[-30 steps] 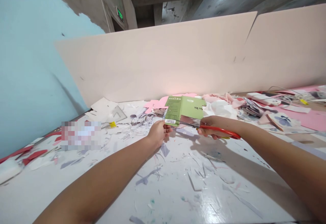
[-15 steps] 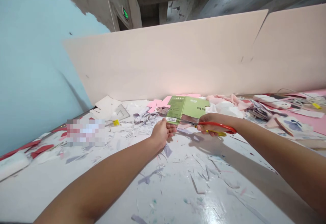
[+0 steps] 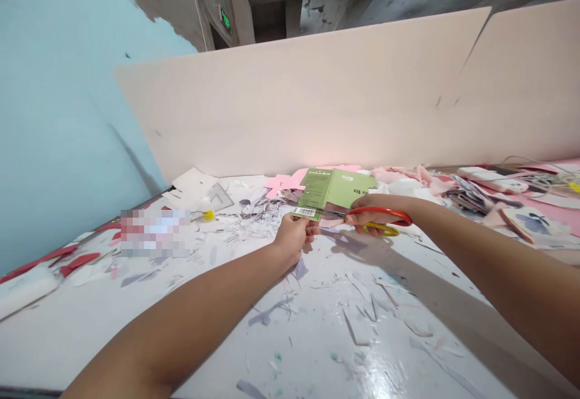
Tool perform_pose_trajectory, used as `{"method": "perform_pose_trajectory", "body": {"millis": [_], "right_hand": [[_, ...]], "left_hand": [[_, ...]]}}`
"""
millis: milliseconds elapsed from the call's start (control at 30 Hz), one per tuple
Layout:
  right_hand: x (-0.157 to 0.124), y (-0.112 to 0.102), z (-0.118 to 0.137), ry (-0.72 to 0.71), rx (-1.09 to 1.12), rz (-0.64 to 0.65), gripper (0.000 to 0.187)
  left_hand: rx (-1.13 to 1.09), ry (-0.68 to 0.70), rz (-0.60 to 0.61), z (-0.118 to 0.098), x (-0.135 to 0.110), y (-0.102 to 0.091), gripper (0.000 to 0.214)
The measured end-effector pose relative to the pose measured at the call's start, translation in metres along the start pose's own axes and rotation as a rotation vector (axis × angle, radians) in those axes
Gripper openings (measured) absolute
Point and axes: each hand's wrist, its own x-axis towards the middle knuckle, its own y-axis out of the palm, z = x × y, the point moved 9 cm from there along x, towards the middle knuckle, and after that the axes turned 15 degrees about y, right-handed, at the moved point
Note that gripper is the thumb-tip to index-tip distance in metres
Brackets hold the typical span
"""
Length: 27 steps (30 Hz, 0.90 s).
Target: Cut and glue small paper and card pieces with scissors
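Over a white table (image 3: 190, 350) littered with paper scraps, both forearms reached forward from the lower corners of the view and came together near the middle of the table. The left hand (image 3: 292, 236) sat low with the wrist slightly bent, its fingers (image 3: 308, 230) curled and pinching the lower corner of a green printed card (image 3: 333, 188), right beside a barcode (image 3: 305, 212). The card stood tilted above the table, held up between the two hands, and its folds suggested a flattened box. The right hand (image 3: 369, 217) came in from the right with the forearm nearly level, its fingers closed around the handles of a pair of scissors (image 3: 380, 215), which had one red loop and one yellow loop. The metal blades (image 3: 330, 212) pointed left and lay against the card's lower edge, only slightly apart as far as the view showed; exactly how the fingers sat inside the loops could not be told. Just behind the card lay pink paper (image 3: 283, 182), with white paper offcuts (image 3: 194, 184) and a clear plastic triangle (image 3: 217, 197) farther left. To the right were pink cloth (image 3: 403, 175) and a pile of printed papers (image 3: 469, 198). A beige board (image 3: 294, 97) stood along the table's far side.
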Motion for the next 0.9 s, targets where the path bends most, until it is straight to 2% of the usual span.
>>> {"method": "perform_pose_trajectory", "body": {"millis": [100, 233, 367, 900], "right_hand": [[0.0022, 0.0043, 0.0028, -0.052, 0.085, 0.1, 0.047], [0.0057, 0.0045, 0.002, -0.062, 0.128, 0.129, 0.046], [0.0066, 0.0043, 0.0059, -0.07, 0.129, 0.121, 0.045], [0.006, 0.0101, 0.0046, -0.006, 0.103, 0.037, 0.048]], "left_hand": [[0.003, -0.016, -0.015, 0.0014, 0.0005, -0.0016, 0.004], [-0.004, -0.068, -0.026, 0.0031, -0.0009, -0.002, 0.012], [0.008, -0.119, -0.021, 0.0052, -0.0034, -0.0002, 0.024], [0.073, -0.157, 0.001, 0.0075, -0.0042, 0.001, 0.008]]}}
